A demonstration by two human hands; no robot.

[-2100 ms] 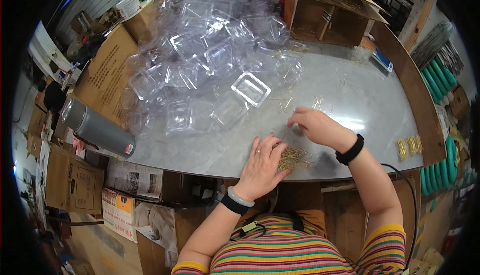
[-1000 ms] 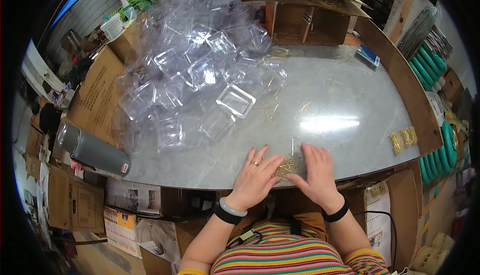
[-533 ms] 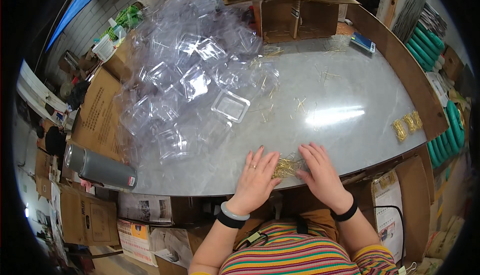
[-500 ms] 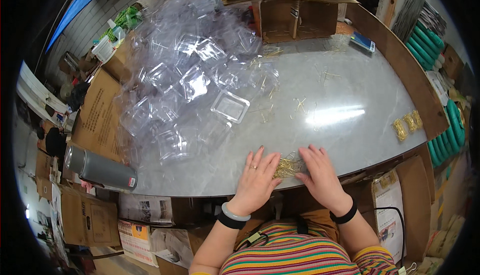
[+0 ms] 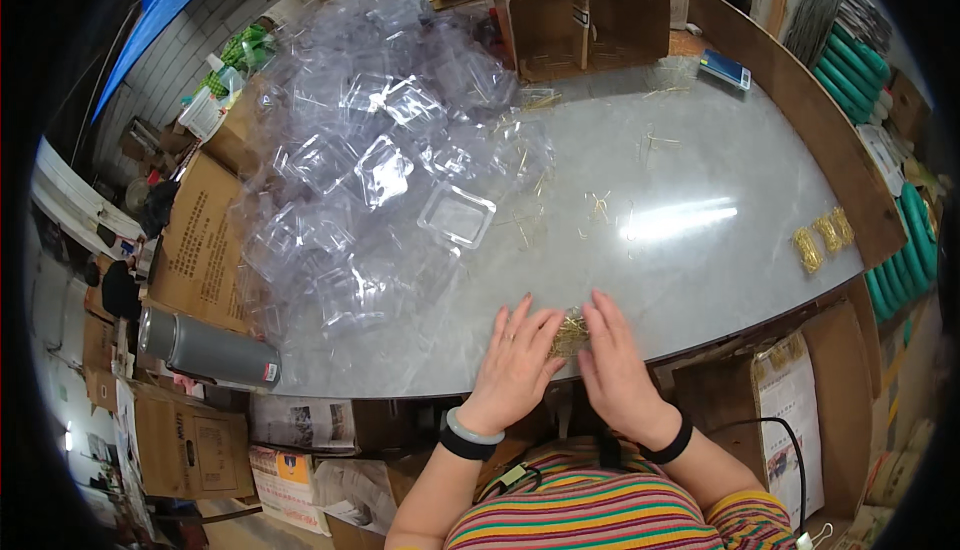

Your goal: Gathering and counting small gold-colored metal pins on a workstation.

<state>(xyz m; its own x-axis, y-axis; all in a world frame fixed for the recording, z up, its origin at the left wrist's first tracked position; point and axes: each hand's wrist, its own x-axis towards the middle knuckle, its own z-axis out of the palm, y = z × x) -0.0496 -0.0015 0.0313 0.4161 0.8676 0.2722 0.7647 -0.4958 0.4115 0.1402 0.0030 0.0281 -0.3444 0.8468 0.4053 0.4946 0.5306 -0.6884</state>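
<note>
A small heap of thin gold-coloured wire pieces (image 5: 570,333) lies near the table's front edge, between my two hands. My left hand (image 5: 512,362) rests on its left side, fingers stretched out and slightly apart. Against the right side lies my right hand (image 5: 617,365), its fingers long and straight. Both hands are open and touch the heap from either side, so part of it is hidden. A few loose wire hooks (image 5: 599,207) are scattered farther up the grey table (image 5: 560,265).
A large pile of clear plastic shells (image 5: 385,170) covers the left of the table. A grey bottle (image 5: 215,347) lies at the front left. Gold wire bundles (image 5: 807,249) sit at the right edge. A cardboard box (image 5: 540,38) and a blue-screened device (image 5: 725,70) are at the back.
My right hand has moved left, toward my left hand. The wire heap between them is squeezed narrower. My left hand has hardly moved, and the view has shifted slightly.
</note>
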